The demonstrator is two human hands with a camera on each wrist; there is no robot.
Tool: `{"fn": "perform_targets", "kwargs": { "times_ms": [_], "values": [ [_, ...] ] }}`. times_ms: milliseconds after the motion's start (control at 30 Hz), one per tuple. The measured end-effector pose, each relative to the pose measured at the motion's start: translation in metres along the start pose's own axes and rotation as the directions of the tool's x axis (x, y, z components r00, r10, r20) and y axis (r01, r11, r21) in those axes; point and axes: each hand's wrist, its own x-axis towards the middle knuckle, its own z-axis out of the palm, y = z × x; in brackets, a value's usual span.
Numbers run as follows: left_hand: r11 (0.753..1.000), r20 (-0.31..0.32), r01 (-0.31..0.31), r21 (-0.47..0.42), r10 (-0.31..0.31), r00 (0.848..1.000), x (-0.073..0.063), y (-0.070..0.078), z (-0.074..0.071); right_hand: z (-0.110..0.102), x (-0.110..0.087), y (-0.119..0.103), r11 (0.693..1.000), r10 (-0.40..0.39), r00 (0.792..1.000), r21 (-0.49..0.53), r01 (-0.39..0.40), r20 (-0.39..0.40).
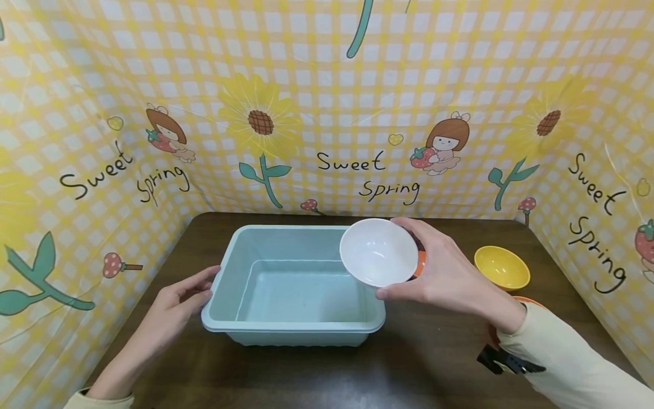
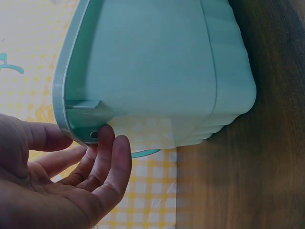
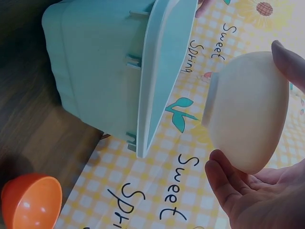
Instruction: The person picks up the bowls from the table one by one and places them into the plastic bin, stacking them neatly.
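Observation:
A white bowl is held up over the right end of a light blue plastic basin, tilted so its inside faces the head camera. My right hand grips it by the side, thumb and fingers at opposite edges. In the right wrist view the outside of the white bowl and its foot ring show, apart from the basin wall. My left hand holds the basin's left rim; the left wrist view shows its fingers curled under the rim. The basin's visible inside is bare.
A yellow bowl stands on the dark wooden table at the right. An orange bowl sits near the basin, mostly hidden by my right hand in the head view. Another orange rim shows behind my right wrist. Checked cloth surrounds the table.

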Motion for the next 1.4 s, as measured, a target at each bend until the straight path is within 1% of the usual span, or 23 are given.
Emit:
{"fn": "perform_targets", "kwargs": {
  "times_ms": [433,767,900,1033,1267,1400],
  "values": [
    [1.0,0.005,0.012,-0.01,-0.012,1.0,0.0,0.004,-0.001,0.006,0.015,-0.01,0.999,-0.045,0.998,0.03,0.043,0.035],
    [1.0,0.008,0.004,0.005,-0.004,1.0,0.0,0.005,-0.002,0.012,0.025,-0.016,0.997,-0.07,0.997,0.029,0.069,0.043],
    [1.0,0.013,-0.002,0.003,0.002,1.0,0.0,0.005,-0.003,0.015,0.029,-0.02,0.998,-0.064,0.996,0.029,0.062,0.055],
    [1.0,0.018,-0.003,0.008,0.003,1.0,0.0,0.005,-0.003,0.019,0.031,-0.021,0.998,-0.055,0.996,0.034,0.053,0.067],
    [1.0,0.01,0.004,0.02,-0.005,1.0,0.0,0.002,-0.002,0.025,0.036,-0.024,0.995,-0.095,0.992,0.04,0.091,0.083],
    [1.0,0.011,0.005,0.019,-0.005,1.0,0.0,0.002,-0.002,0.028,0.04,-0.026,0.994,-0.103,0.991,0.039,0.1,0.09]
  ]
}}
